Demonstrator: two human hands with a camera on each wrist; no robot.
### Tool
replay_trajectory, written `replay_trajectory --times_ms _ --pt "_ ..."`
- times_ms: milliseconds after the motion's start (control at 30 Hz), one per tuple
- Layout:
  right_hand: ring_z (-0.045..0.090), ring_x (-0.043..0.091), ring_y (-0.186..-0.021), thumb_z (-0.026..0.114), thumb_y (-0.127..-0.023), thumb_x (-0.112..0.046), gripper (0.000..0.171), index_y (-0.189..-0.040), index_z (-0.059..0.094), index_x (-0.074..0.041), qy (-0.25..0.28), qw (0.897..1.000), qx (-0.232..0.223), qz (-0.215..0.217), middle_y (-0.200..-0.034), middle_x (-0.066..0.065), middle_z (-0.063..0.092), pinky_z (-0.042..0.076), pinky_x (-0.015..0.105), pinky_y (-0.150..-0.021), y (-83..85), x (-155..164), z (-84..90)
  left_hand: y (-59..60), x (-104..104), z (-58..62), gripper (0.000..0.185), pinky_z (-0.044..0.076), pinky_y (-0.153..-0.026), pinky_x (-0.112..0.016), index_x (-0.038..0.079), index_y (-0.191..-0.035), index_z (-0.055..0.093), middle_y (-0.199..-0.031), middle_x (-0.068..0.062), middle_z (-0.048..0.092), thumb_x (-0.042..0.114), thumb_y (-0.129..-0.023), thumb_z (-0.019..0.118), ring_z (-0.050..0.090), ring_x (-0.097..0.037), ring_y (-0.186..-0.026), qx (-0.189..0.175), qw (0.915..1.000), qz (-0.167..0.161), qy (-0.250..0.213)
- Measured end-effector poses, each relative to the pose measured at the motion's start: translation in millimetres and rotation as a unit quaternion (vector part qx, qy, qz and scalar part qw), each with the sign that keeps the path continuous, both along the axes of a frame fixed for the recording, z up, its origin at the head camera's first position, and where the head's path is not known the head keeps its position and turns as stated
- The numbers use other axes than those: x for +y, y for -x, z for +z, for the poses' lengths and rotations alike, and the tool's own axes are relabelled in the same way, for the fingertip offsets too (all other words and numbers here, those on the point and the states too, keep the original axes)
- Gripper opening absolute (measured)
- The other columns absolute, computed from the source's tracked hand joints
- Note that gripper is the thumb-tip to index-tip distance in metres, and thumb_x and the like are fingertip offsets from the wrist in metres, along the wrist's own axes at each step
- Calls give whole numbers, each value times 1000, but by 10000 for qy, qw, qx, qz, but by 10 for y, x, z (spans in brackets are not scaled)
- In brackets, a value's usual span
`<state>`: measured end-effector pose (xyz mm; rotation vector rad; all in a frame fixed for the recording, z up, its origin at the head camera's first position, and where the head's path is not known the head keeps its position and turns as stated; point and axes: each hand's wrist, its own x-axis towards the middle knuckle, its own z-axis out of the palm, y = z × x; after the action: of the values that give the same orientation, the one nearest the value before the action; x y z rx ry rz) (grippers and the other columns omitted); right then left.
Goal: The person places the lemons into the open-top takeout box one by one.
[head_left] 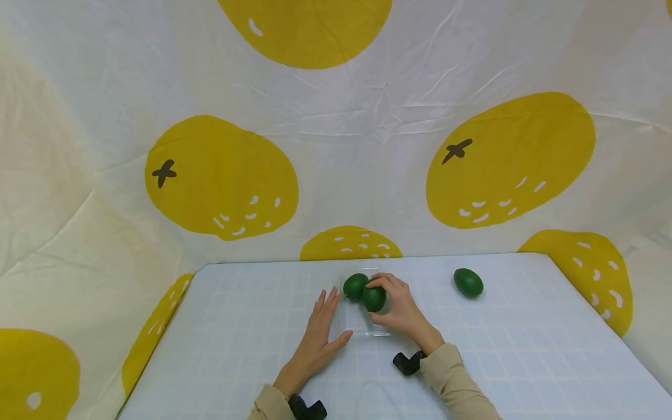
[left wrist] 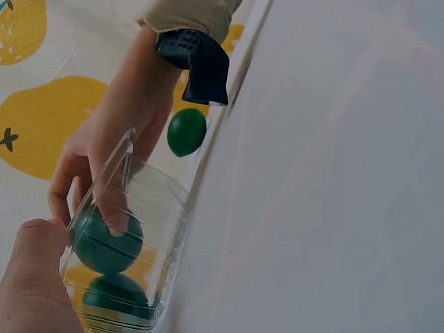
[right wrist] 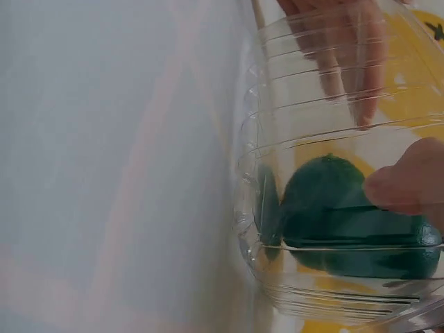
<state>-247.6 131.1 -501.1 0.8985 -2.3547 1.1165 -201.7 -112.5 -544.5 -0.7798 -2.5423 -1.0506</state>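
Right grip (head_left: 401, 309) grasps one of three avocados (head_left: 374, 298) in the single tray (head_left: 349, 324); left grip (head_left: 321, 329) rests released.

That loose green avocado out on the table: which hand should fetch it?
Probably the right hand: the green avocado lies on its side. The left hand rests flat beside the clear plastic tray.
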Motion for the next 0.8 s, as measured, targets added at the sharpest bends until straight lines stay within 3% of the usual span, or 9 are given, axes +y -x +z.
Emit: replay_trajectory --times_ms 133,400,800 --pt "53 34 -120 89 -63 -6 55 -111 64 -11 -338 9994 -46 -102 -127 18 58 30 64 -103 -21 -16 15 -1 6 1 78 16 -114 -66 7 -156 25 -165 -4 17 44 -97 59 9 -37 -151 93 10000 -14 -30" --pt "50 39 -125 86 -65 -1 50 -107 62 -10 -974 9935 -581 -9 -131 19 57 23 68 -108 -68 -43 79 7 1 -4 77 16 -115 -65 8 -156 26 -166 -1 16 44 -97 59 8 -35 -151 29 10000 25 -44" --pt "47 40 -127 86 -68 -4 51 -113 62 -13 -1024 9917 -775 9 -136 18 54 28 68 -104 -93 -50 90 5 -6 0 77 15 -115 -65 9 -157 25 -166 -2 15 44 -97 58 7 -35 -151 -36 10000 -16 -35"
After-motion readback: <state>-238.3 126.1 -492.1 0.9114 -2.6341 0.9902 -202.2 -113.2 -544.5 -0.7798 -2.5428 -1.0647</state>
